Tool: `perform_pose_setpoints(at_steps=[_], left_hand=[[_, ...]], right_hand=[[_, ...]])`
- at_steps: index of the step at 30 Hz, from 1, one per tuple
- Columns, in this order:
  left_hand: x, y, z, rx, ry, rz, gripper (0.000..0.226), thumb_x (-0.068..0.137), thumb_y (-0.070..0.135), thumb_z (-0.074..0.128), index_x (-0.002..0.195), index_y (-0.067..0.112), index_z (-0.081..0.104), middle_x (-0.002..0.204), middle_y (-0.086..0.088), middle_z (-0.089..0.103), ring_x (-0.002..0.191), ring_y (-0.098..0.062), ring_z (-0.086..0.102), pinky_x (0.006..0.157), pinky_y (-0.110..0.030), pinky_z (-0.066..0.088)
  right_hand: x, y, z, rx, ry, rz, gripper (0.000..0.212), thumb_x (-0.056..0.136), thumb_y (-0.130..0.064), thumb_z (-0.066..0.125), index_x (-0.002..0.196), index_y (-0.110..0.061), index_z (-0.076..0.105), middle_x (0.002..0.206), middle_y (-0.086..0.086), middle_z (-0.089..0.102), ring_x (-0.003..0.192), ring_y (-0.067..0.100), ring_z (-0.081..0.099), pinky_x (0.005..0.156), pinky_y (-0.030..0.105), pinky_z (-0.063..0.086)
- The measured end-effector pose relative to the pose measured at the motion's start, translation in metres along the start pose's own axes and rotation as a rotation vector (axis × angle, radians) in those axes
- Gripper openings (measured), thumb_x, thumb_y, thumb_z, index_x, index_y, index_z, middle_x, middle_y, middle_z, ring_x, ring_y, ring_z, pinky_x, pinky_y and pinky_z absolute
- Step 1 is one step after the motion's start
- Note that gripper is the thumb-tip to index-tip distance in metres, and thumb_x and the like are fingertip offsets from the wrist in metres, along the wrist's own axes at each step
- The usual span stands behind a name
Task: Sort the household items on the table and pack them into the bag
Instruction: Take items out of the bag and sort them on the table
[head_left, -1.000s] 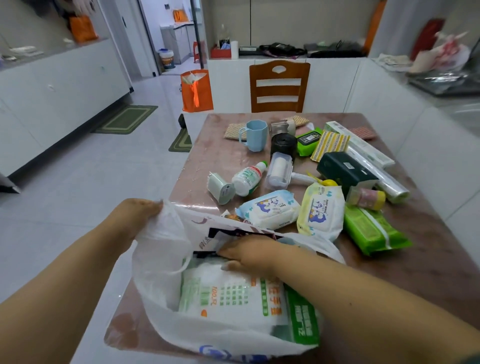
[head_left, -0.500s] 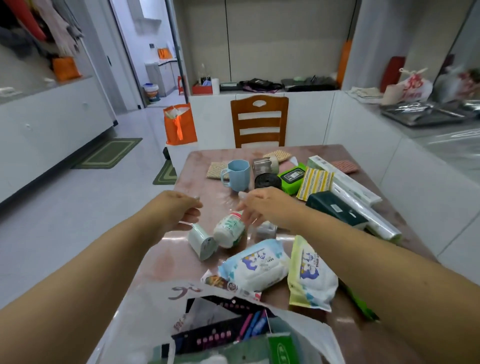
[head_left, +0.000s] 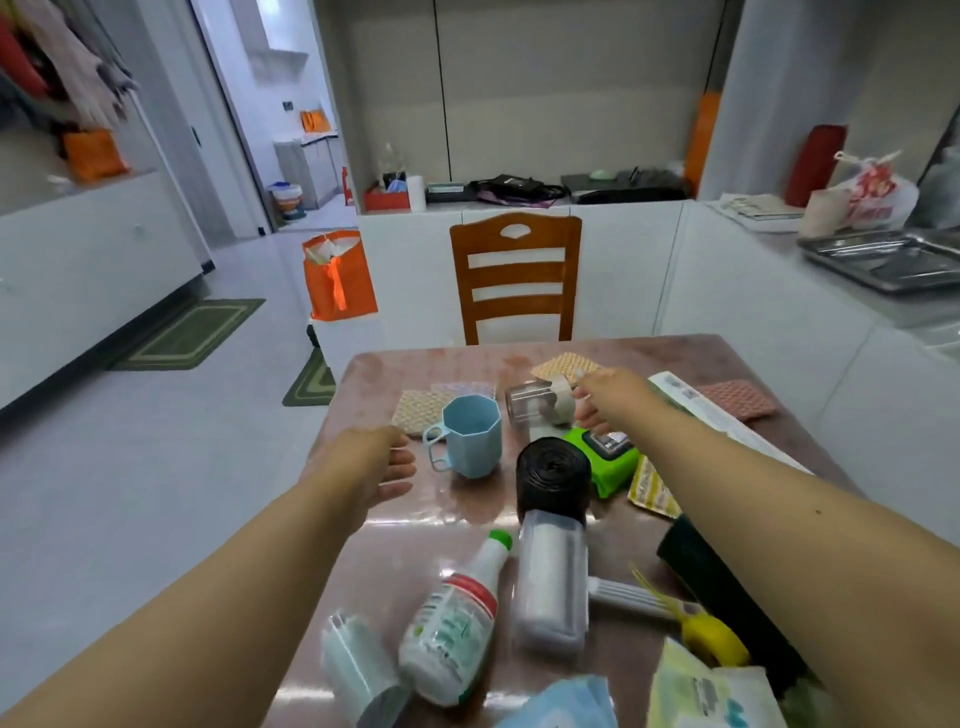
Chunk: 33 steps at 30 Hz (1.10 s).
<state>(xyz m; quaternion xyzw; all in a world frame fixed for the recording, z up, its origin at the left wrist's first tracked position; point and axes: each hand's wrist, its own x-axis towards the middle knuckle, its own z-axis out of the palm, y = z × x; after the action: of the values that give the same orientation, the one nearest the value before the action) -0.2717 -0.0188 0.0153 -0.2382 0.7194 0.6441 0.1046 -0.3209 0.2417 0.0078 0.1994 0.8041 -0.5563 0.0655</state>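
The right forearm covers most of the dark green rectangular box (head_left: 691, 558) and the near end of the long white foil carton (head_left: 698, 402). The bottom edge cuts off the pale blue wipes pack (head_left: 563, 704), the yellow-green wipes pack (head_left: 696, 691) and the grey ribbed plastic holder (head_left: 358, 670). Label print on the white green-capped bottle (head_left: 457, 618) is blurred and unreadable.

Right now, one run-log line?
left hand: open, beside blue mug | right hand: reaching clear jar | bag: out of view

Even, soft indoor light; brightest through doorway (head_left: 291, 104) at upper left. Glare patches on glossy table (head_left: 467, 512). Motion blur on near items along lower edge. Wide-angle bowing at frame edges; shadows faint
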Motion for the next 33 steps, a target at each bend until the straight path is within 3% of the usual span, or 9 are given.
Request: perform_pose_setpoints(at_steps=[6,11,17,19,21,25,28,31,33], left_hand=[[0.096,-0.001,0.008,-0.137,0.050,-0.061,0.045,0.100,0.032,0.046,0.135,0.004,0.047,0.134,-0.020,0.050,0.113,-0.031,0.054,0.088,-0.041,0.050],[0.158,-0.013,0.022,-0.192,0.066,-0.084,0.048,0.099,0.032,0.048,0.142,0.011,0.041,0.150,-0.015,0.035,0.129,-0.034,0.045,0.097,-0.045,0.047],[0.206,-0.023,0.041,-0.287,-0.092,-0.270,0.046,0.097,0.040,0.043,0.121,0.001,0.046,0.110,-0.034,0.059,0.096,-0.046,0.066,0.089,-0.056,0.053],[0.216,-0.024,0.047,-0.317,-0.102,-0.297,0.041,0.098,0.040,0.041,0.118,0.004,0.040,0.113,-0.036,0.056,0.098,-0.048,0.064,0.091,-0.058,0.051],[0.221,-0.024,0.052,-0.366,-0.119,-0.307,0.044,0.099,0.039,0.040,0.122,0.002,0.039,0.124,-0.037,0.051,0.101,-0.048,0.062,0.090,-0.058,0.051],[0.234,-0.029,0.053,-0.428,-0.117,-0.288,0.053,0.101,0.035,0.040,0.137,-0.004,0.038,0.132,-0.034,0.049,0.111,-0.047,0.058,0.089,-0.054,0.052],[0.235,-0.028,0.053,-0.495,-0.128,-0.258,0.049,0.097,0.036,0.050,0.127,-0.002,0.048,0.127,-0.026,0.057,0.114,-0.040,0.058,0.100,-0.050,0.046],[0.227,-0.010,0.055,-0.659,-0.240,-0.189,0.040,0.093,0.034,0.057,0.116,0.001,0.058,0.104,-0.022,0.070,0.097,-0.034,0.066,0.086,-0.049,0.052],[0.227,0.001,0.060,-0.718,-0.233,-0.120,0.028,0.093,0.027,0.058,0.111,0.006,0.063,0.089,-0.017,0.076,0.083,-0.028,0.072,0.078,-0.046,0.056]], right_hand=[[0.080,-0.044,0.065,0.030,-0.089,-0.028,0.038,0.102,-0.037,0.037,0.094,-0.006,0.057,0.084,0.015,0.060,0.074,0.024,0.060,0.071,0.031,0.051],[0.133,-0.052,0.119,-0.270,-0.183,-0.153,0.039,0.103,-0.023,0.036,0.131,-0.002,0.052,0.136,0.021,0.054,0.125,0.034,0.052,0.105,0.038,0.043],[0.181,-0.049,0.144,-0.812,-0.303,-0.212,0.054,0.097,-0.040,0.049,0.141,-0.010,0.044,0.146,0.011,0.046,0.131,0.029,0.046,0.107,0.040,0.036],[0.190,-0.047,0.151,-0.903,-0.406,-0.104,0.059,0.091,-0.050,0.055,0.136,-0.012,0.049,0.133,0.010,0.056,0.115,0.028,0.056,0.091,0.039,0.047],[0.196,-0.045,0.159,-0.875,-0.481,-0.005,0.052,0.081,-0.057,0.066,0.109,-0.013,0.062,0.099,0.004,0.066,0.083,0.021,0.064,0.065,0.031,0.049],[0.202,-0.043,0.172,-0.852,-0.491,-0.096,0.034,0.078,-0.044,0.075,0.078,-0.012,0.064,0.075,0.004,0.067,0.058,0.018,0.061,0.056,0.025,0.048],[0.204,-0.051,0.162,-0.557,-0.520,-0.058,0.029,0.080,-0.033,0.076,0.093,-0.010,0.065,0.091,0.009,0.073,0.075,0.025,0.071,0.064,0.029,0.058],[0.195,-0.057,0.153,-0.290,-0.648,0.005,0.048,0.085,-0.031,0.070,0.120,-0.002,0.056,0.116,0.018,0.068,0.108,0.034,0.066,0.092,0.041,0.054],[0.199,-0.056,0.141,-0.193,-0.542,-0.084,0.053,0.090,-0.039,0.061,0.125,0.001,0.054,0.121,0.018,0.064,0.106,0.029,0.064,0.097,0.041,0.051]])
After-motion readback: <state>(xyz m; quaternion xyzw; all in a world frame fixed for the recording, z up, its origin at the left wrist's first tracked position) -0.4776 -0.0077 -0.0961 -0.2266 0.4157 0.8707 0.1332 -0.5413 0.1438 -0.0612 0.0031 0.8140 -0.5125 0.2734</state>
